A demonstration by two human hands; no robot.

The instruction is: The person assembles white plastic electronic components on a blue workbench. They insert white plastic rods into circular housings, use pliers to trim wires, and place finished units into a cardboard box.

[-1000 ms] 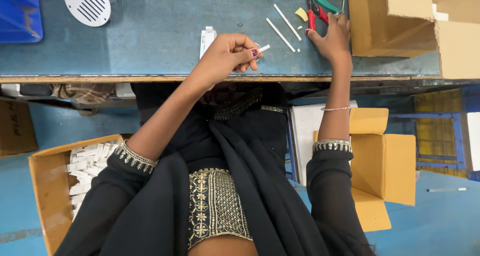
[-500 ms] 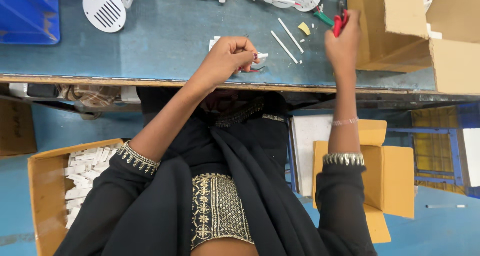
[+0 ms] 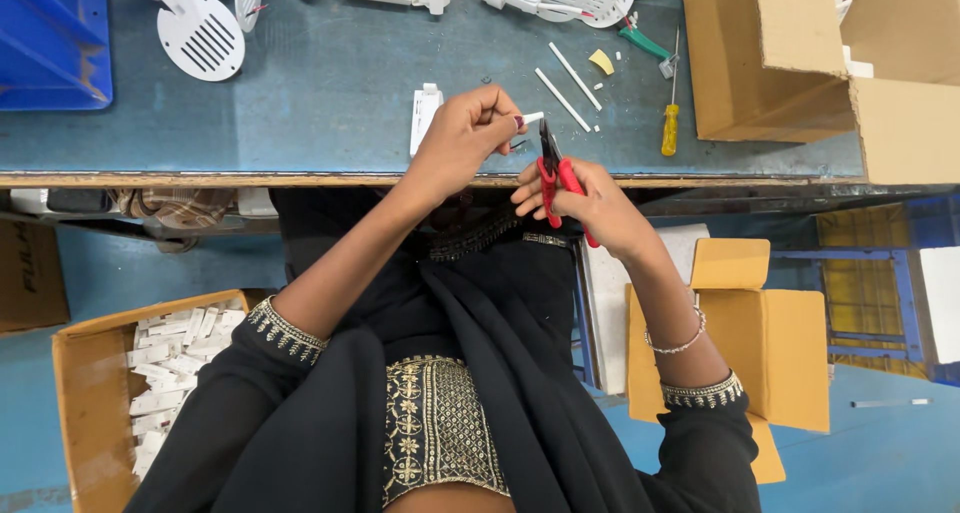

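Pinching small white piece (image 3: 532, 119), left hand (image 3: 465, 138) fingers clamped; right hand (image 3: 585, 198) grips red-handled cutters (image 3: 553, 168).

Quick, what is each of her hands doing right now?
Left hand: closed, pinching a small white plastic piece at the fingertips.
Right hand: closed around red-handled cutters, tips pointing at that piece.
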